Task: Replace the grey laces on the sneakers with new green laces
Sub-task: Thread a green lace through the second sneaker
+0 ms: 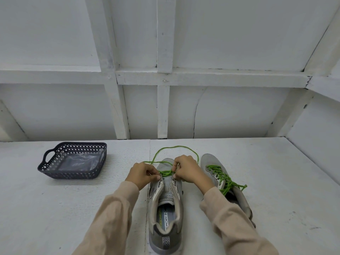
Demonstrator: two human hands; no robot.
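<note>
Sneakers stand side by side on the white desk [266, 181], toes pointing away from the person, and the head view shows them at different stages. The second sneaker [208, 161], on the right, already carries a green lace crossed up its whole front, with loose ends trailing toward its heel. The middle sneaker [166, 190] has only the lowest eyelets threaded. Its green lace [165, 173] crosses there once or twice, and the slack lies in a long loop beyond the toe. The left hand [142, 174] has its grip pinched on the lace at the left eyelet row. The right hand [185, 169] pinches it at the right row, with the fingers of both curled tight over the crossing. No grey lace shows anywhere. A dark basket [47, 162] with a clear plastic bag [79, 161] inside sits well apart on the left. The step in hand looks like the early lacing of the last shoe, so the job seems more than half done. Next, each lace tip likely has to be fed through the opposite eyelet and drawn snug while both sides stay even — fiddly, since the slack could tangle.
</note>
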